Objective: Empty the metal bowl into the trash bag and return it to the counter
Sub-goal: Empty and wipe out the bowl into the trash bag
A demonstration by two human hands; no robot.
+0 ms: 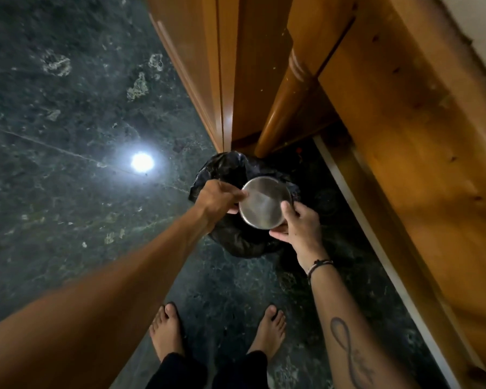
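Note:
A round metal bowl (264,203) hangs directly over a black trash bag (230,169) that sits on the floor. Only the bowl's flat shiny face shows; I cannot tell whether that is its inside or its underside. My right hand (300,223) grips the bowl's lower right rim, thumb on top and fingers underneath. My left hand (218,199) reaches in from the left, its fingertips pinched at the bowl's left rim. Whether it holds the bowl or the bag's edge is unclear. The bag's opening is mostly hidden behind the bowl and hands.
The dark green marble floor (68,136) reflects a bright ceiling light (142,162). Wooden cabinet doors (208,66) and a wooden frame (404,122) rise behind and to the right of the bag. My bare feet (216,329) stand just before the bag.

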